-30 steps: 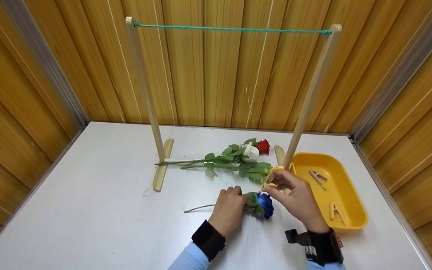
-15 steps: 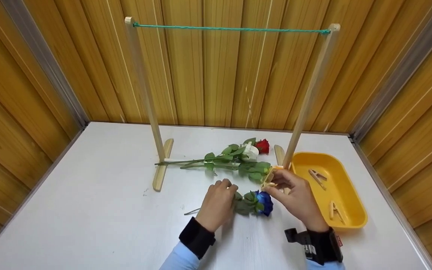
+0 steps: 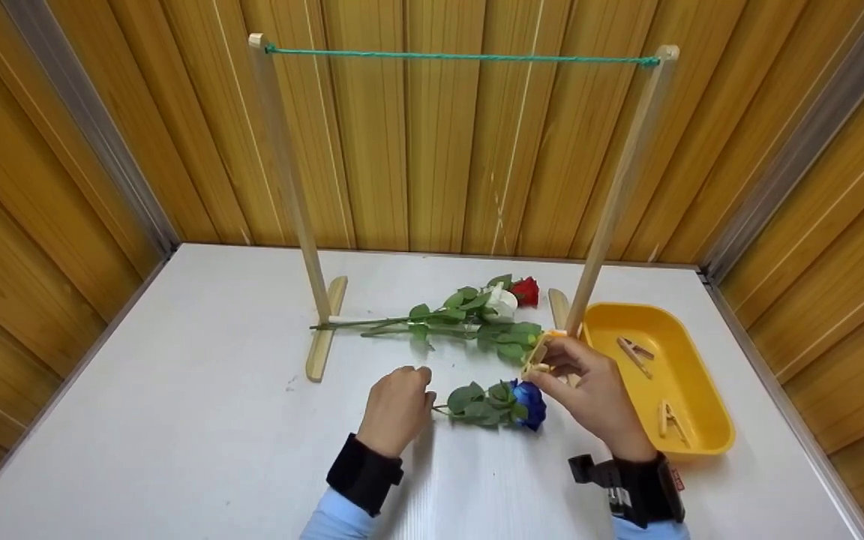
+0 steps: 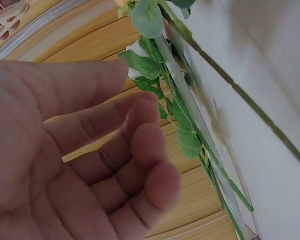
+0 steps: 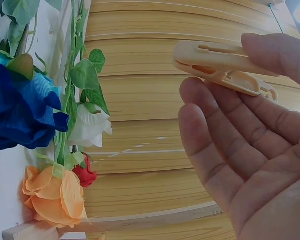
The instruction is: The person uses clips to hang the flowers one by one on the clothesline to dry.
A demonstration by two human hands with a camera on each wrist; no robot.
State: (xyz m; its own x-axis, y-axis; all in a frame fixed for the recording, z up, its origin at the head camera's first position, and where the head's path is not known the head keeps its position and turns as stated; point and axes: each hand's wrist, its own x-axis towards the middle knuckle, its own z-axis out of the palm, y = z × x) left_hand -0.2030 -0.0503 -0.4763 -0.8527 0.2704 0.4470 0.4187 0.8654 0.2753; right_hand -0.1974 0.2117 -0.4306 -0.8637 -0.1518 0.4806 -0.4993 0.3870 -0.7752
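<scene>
A blue rose (image 3: 528,405) lies on the white table, its flower to the right and its leaves uncovered. Over its stem (image 4: 235,87) is my left hand (image 3: 397,411); the left wrist view shows the fingers loosely bent, a gap between thumb and fingertips, and the stem beyond them. Just right of the blue flower, my right hand (image 3: 589,390) pinches a beige plastic clothespin (image 5: 212,56) between thumb and fingers. Behind lie a white rose (image 3: 503,304), a red rose (image 3: 526,291) and an orange rose (image 5: 55,195), whose flower is mostly hidden by the right hand in the head view.
A wooden frame with two posts (image 3: 293,187) stands across the table, a green cord (image 3: 462,56) strung between their tops. Right of it, a yellow tray (image 3: 717,409) holds two clothespins (image 3: 634,357). Wood-patterned walls (image 3: 432,165) close in the back and sides.
My left hand has slid left along the blue rose's stem, away from the flower, uncovering the leaves. My right hand stays in place with the clothespin.
</scene>
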